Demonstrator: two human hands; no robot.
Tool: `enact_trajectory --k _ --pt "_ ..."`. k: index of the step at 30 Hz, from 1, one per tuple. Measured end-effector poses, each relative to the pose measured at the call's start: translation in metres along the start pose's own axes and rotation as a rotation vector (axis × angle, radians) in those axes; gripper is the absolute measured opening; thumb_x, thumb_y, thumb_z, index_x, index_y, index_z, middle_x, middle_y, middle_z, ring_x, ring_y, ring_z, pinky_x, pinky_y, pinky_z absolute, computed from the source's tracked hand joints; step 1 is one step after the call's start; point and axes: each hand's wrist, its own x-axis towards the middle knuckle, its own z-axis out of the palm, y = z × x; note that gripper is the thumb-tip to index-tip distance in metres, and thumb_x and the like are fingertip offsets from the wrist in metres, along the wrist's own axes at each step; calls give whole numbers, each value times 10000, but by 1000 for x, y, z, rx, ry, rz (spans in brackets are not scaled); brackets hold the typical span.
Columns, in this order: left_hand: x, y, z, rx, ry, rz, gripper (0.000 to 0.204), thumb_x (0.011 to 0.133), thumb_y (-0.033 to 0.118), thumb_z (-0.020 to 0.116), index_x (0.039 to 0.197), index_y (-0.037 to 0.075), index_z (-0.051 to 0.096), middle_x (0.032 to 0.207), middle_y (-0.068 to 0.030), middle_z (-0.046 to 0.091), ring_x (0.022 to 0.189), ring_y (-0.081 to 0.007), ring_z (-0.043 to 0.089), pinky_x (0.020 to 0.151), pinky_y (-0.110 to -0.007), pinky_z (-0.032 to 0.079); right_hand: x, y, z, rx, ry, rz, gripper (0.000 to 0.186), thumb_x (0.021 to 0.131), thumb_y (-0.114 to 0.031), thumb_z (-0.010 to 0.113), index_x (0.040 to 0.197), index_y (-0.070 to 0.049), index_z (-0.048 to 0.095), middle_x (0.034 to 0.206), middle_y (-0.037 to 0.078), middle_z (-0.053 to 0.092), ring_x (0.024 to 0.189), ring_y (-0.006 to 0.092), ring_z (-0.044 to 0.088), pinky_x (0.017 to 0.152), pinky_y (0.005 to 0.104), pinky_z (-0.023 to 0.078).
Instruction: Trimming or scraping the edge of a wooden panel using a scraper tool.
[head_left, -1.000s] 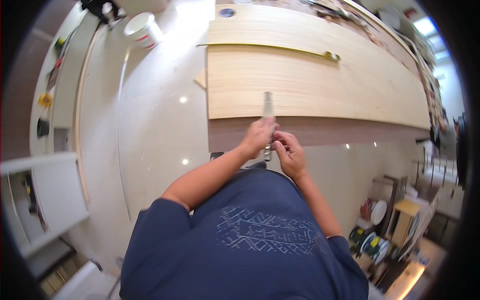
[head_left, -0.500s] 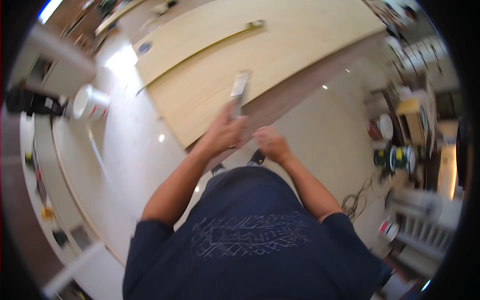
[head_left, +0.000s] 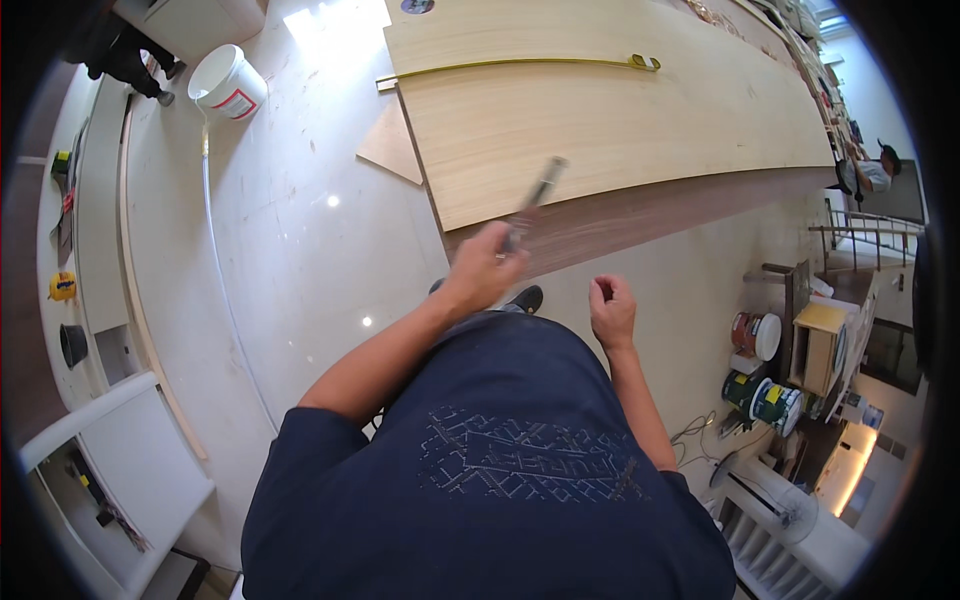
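My left hand (head_left: 482, 270) is closed round a slim, grey metal-ended tool (head_left: 545, 185). Motion blurs the tool, so its exact kind does not show. It points up and to the right, over the near edge of a pale wood panel (head_left: 560, 130). To the right, apart from the panel, my right hand (head_left: 613, 312) is raised with its fingers curled in toward the thumb; whether anything is in them cannot be made out. Across the panel lies an extended yellow tape measure (head_left: 520, 62), its case at the right end and its tip past the left edge.
Under the panel shows a brown board (head_left: 640, 217). A white bucket (head_left: 228, 82) and a triangular wood offcut (head_left: 392, 145) are on the floor to the left. Paint cans (head_left: 765, 398) and a fan (head_left: 780, 500) stand at right. Another person (head_left: 875, 172) is at the far right.
My hands have moved apart, the right one to the right. The tool now leans further right. The whole view has swung, and the panel sits further right and higher in it.
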Motion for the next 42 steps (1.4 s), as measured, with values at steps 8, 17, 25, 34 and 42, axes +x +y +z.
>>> enact_trajectory --k 8,17,25,34,42 --pt "-101 -206 -132 -9 541 -630 253 837 205 689 913 -3 567 796 -136 654 637 -208 638 565 -358 505 40 -61 45 5 -120 -342 135 835 -10 619 969 -29 618 963 137 598 804 286 618 697 358 515" --pt "-317 -332 -176 458 491 -1177 357 795 234 634 1018 -45 629 991 -279 671 956 -438 654 849 -479 506 33 -70 83 -130 -329 -408 164 819 -80 657 978 -45 639 1014 131 604 983 329 572 849 417 481" --pt "-228 -258 -163 117 619 -939 362 1005 342 513 888 0 540 644 -50 519 538 -144 503 498 -315 429 40 -68 85 -102 -243 -518 116 828 -118 644 920 -47 642 957 141 600 939 343 565 821 437 474" --pt "-43 -64 -110 -80 94 -152 143 1029 201 485 985 65 474 681 9 461 517 -63 456 449 -229 427 19 -62 52 4 -159 -400 146 880 -163 621 804 -43 656 821 131 607 794 339 596 717 434 493" --pt "40 29 25 396 -271 178 280 995 151 503 1207 -31 521 834 -143 632 739 -256 619 681 -399 503 8 -52 16 709 -337 295 343 985 -355 570 1082 -36 653 1005 78 678 947 209 646 778 333 520"
